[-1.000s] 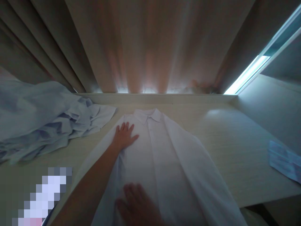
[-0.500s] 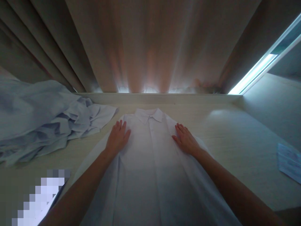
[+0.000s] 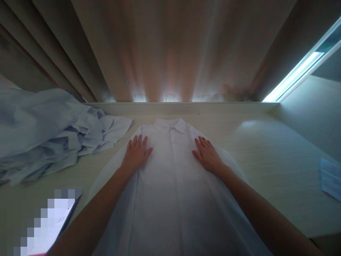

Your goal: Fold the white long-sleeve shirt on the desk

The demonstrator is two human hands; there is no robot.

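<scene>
A white collared shirt (image 3: 162, 199) lies spread front side up on the pale surface, its collar (image 3: 170, 125) pointing away from me. My left hand (image 3: 135, 153) rests flat on the shirt's left shoulder area, fingers spread. On the opposite side, my right hand (image 3: 206, 153) lies flat below the right shoulder, its fingers stretched out and fairly close together. Neither hand grips the cloth. The shirt's lower end runs out of view at the bottom, and my forearms cover parts of its sleeves.
A rumpled heap of white cloth (image 3: 66, 131) lies at the left. Below it is a partly pixelated lit screen (image 3: 57, 220). Brown curtains (image 3: 170, 49) hang behind the pale tabletop (image 3: 266, 170). A light blue-white folded item (image 3: 330, 179) sits at the right edge.
Both hands have shifted slightly over the shirt, the left one toward the middle with its fingers spread wider. The right has moved slightly inward. The camera view has shifted a little.
</scene>
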